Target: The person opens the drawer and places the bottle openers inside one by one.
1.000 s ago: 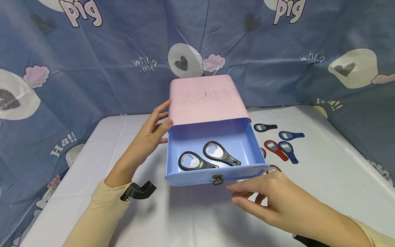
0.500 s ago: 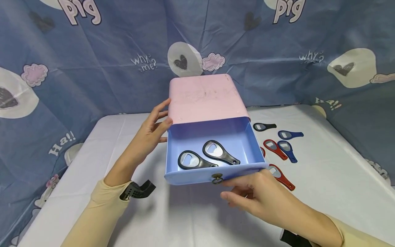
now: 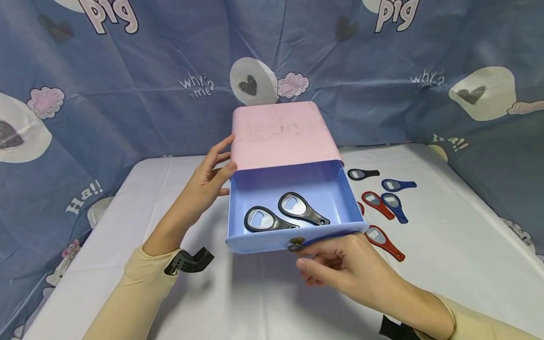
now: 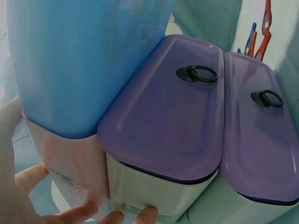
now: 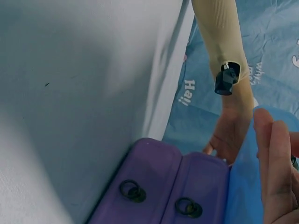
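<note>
A pink-topped drawer cabinet (image 3: pixel 284 137) stands on the white cloth, its top light-blue drawer (image 3: pixel 255 243) pulled out. Two black bottle openers lie inside, a left one (image 3: pixel 260 220) and a right one (image 3: pixel 297 207). My left hand (image 3: pixel 204 186) rests on the cabinet's left side with spread fingers. At the drawer front, my right hand (image 3: pixel 348 264) touches the tilted ring pull (image 3: pixel 296 246) with its index fingertip; the thumb stays apart below. The left wrist view shows two lower drawers, purple there, an upper one (image 4: pixel 168 121) and a bottom one (image 4: pixel 261 154), both pushed in.
Right of the cabinet lie loose bottle openers: a black one (image 3: pixel 362 174), blue ones (image 3: pixel 398 185) (image 3: pixel 394 206), and red ones (image 3: pixel 377 204) (image 3: pixel 384 242), another partly hidden by the drawer. A patterned blue curtain (image 3: pixel 170 56) hangs behind the white-covered table (image 3: pixel 450 226).
My right hand has moved left along the drawer front to the ring pull, which has tilted up from hanging. A red opener has come into fuller view. My left hand stays in place.
</note>
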{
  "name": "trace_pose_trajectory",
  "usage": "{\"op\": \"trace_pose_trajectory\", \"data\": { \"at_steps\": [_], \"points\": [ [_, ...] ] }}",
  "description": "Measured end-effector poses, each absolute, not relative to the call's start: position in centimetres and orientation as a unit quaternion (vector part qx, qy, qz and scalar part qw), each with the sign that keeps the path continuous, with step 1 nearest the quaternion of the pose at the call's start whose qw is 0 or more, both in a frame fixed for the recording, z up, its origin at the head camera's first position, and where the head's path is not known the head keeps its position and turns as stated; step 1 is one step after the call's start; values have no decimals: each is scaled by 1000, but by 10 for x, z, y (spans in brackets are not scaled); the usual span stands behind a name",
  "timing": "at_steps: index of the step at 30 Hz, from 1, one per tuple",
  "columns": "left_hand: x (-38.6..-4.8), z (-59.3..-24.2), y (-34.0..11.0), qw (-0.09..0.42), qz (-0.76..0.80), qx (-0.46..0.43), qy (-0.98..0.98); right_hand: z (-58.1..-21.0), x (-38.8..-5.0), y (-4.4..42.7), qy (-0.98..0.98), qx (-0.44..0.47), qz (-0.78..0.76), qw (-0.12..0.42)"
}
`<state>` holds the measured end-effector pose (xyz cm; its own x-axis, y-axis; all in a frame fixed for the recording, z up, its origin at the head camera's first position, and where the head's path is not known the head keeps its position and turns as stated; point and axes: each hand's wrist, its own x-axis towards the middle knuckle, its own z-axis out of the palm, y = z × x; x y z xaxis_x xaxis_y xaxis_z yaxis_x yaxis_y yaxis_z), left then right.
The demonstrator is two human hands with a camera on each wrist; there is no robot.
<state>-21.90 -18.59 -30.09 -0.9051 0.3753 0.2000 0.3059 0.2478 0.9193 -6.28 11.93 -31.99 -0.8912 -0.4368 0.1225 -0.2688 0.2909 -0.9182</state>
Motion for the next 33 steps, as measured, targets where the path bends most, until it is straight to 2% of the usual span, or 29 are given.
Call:
{"op": "trace_pose_trajectory", "data": {
  "at_steps": [23,33],
  "points": [
    [-217,-300,-186,34,571,213,792,-322,-73,110,788,-222,-573,-16],
    [-217,-300,-186,32,571,213,793,-320,-80,110,789,-219,-573,-27]
  ]
}}
